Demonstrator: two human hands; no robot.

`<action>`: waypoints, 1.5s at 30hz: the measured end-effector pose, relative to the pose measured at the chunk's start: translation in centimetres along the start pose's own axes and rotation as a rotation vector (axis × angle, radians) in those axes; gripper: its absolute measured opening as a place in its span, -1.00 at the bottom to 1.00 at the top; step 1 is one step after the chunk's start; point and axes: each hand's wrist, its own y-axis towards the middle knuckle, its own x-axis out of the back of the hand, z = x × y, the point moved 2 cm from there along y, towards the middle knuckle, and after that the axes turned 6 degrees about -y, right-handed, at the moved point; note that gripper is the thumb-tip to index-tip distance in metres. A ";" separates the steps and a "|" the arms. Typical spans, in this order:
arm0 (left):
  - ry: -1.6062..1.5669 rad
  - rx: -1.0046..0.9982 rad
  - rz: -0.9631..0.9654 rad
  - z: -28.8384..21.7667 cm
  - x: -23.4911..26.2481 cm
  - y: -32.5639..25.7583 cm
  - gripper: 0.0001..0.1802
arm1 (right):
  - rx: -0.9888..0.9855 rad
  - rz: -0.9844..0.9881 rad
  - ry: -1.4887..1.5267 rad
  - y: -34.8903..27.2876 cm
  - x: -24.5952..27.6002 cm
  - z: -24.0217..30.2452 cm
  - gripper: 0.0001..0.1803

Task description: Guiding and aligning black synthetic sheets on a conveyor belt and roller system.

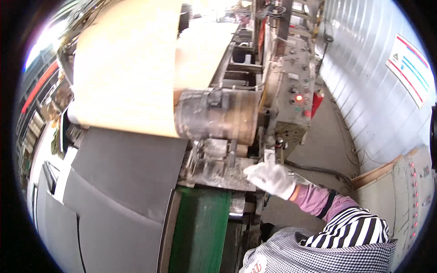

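Note:
My right hand [273,179], in a white knit glove, is at the right end of a machine's dusty metal bed [227,175]. Its fingers are bunched together and point left; whatever they grip, if anything, is hidden. Just behind the hand stands an upright metal bar [269,156]. A worn, dark roller [218,116] lies beyond the bed, with a wide brown paper-like sheet [127,73] running over its left part. Black sheet material [123,173] comes out below the brown sheet toward me. My left hand is out of view.
A green belt [200,227] runs beside the black sheets. A control panel [291,77] with knobs and a lit red lamp stands beyond my hand. At right are a cabinet [409,191] with red lights, a corrugated wall [359,68] and a cable [318,168] on the floor.

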 end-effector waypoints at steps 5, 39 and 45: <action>-0.144 0.197 -0.035 -4.8 -0.9 -0.1 -0.47 | -0.297 -0.240 -0.473 2.8 8.7 -24.7 -0.76; 0.230 -0.236 -0.016 -19.8 -8.9 5.0 -0.48 | -0.214 0.154 -0.704 9.6 7.9 -53.4 -0.64; 0.238 -0.284 -0.063 -20.2 -9.5 6.0 -0.49 | -0.244 0.129 -0.684 10.3 7.3 -53.1 -0.63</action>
